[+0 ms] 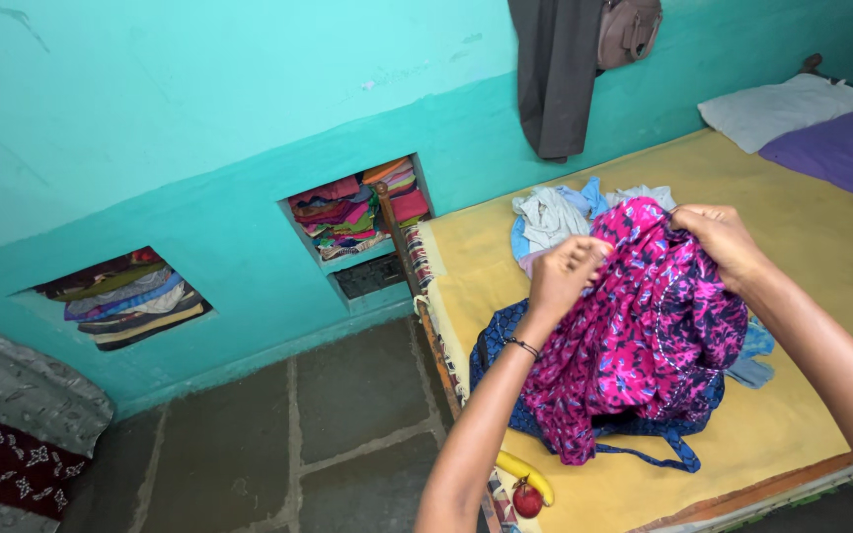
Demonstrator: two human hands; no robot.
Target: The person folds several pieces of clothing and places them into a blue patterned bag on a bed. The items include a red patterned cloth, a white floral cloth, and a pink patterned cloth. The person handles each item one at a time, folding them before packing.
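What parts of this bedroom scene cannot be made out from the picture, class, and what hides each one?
Head view only:
- Blue garment: mostly covered by the pink garment.
- Fingertips of the left hand and right hand: buried in pink cloth.
- Bag: top cut off by the frame edge.
- Red fruit: too small to identify.

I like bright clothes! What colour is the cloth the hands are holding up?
Bright pink garment with dark blue and purple print, seen in the head view.

Bed (821,257): yellow sheet, beside the teal wall.
On it: blue patterned cloth (501,336), pale blue clothes heap (555,212), white pillow (777,109), purple pillow (841,148).
Front edge: banana (525,472), red fruit (527,499).
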